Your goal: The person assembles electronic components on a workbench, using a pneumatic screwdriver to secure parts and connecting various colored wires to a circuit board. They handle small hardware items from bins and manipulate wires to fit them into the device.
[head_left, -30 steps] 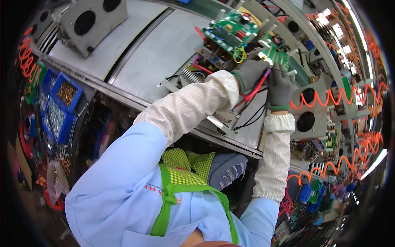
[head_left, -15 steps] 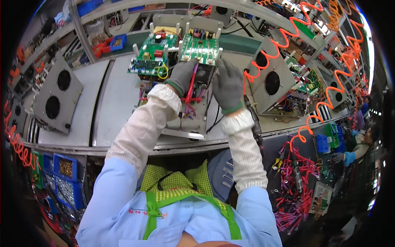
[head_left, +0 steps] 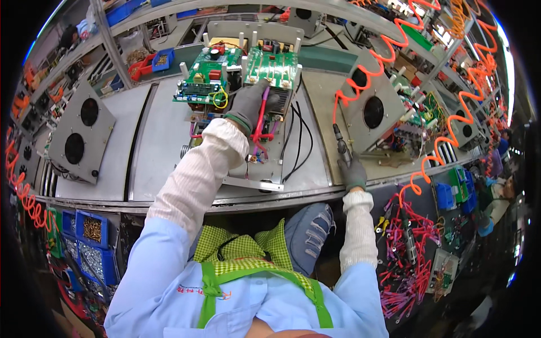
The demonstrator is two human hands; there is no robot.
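In front of me sits an open metal chassis [head_left: 256, 184] carrying two green circuit boards [head_left: 273, 66]. My left hand [head_left: 253, 104], in a grey glove, is closed on a red cable [head_left: 261, 121] with a purple sleeved end, at the near edge of the right-hand board. To the right of the chassis, my right hand [head_left: 353, 172], also gloved, is wrapped round the lower part of a pneumatic screwdriver [head_left: 341, 143]. An orange coiled air hose runs up from that tool. The cable's tip is partly hidden by my left fingers.
Grey fan panels [head_left: 81, 132] stand at the left, and another fan unit [head_left: 375, 110] stands close right of the tool. Black wires [head_left: 298, 141] lie beside the chassis. Blue bins of fasteners [head_left: 93, 228] sit lower left; a pile of red cables [head_left: 406, 265] lies lower right.
My right hand has left the chassis, moving right and toward me, and has taken hold of the screwdriver. My left hand stays on the red cable.
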